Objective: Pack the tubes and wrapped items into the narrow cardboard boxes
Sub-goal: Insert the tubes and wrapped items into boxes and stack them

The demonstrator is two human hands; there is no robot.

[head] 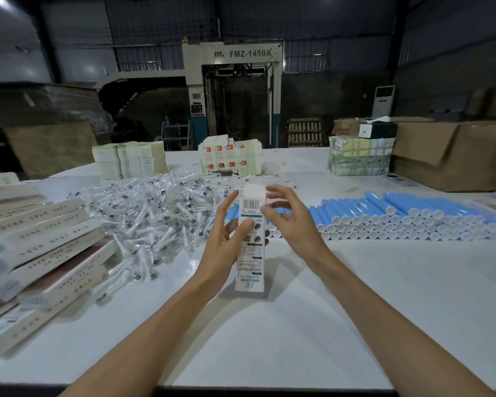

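A white table (355, 296) is covered at the right by stacked blue white-capped tubes (398, 219). At the left it is covered by a heap of clear-wrapped items (155, 213) and piled narrow printed cardboard boxes (46, 253). Between them, one narrow white cardboard box (250, 267) is stood upright on the table, gripped by the left hand (226, 239). Its upper edge is touched by the thumb of the right hand (292, 224), whose fingers are spread loosely.

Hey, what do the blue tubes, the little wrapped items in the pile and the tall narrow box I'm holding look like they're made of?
Blue tubes: probably plastic, smooth and slightly glossy, with white ends.
Wrapped items: clear crinkly film, likely plastic, catching the light; the contents are unclear.
Narrow box: thin printed cardboard, matte, with crisp folded edges and a barcode.
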